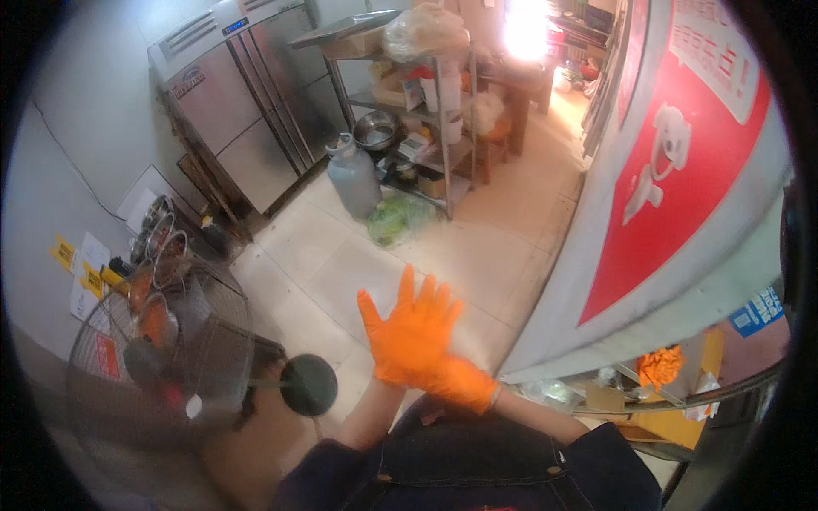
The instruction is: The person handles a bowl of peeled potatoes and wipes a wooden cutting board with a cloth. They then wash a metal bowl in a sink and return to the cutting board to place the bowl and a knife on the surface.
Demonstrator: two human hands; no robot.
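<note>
Orange disposable gloves cover both of my hands, held out in front of my dark apron [473,447]. My left hand [412,332] is raised with the fingers spread and the palm towards me. Across the heel and wrist of that palm lies my right hand [463,382], closed on the cuff of the left glove. Its fingers are blurred and merge with the orange of the left glove. Beyond my fingertips, a clear plastic bag of green vegetables [399,220] rests on the tiled floor.
A caged fan [160,358] stands close on my left. Ahead are a grey gas cylinder [354,175], a loaded metal shelf rack [445,160] and a steel refrigerator [255,108]. A red-and-white panel [677,191] rises on my right, above crumpled orange gloves [661,367].
</note>
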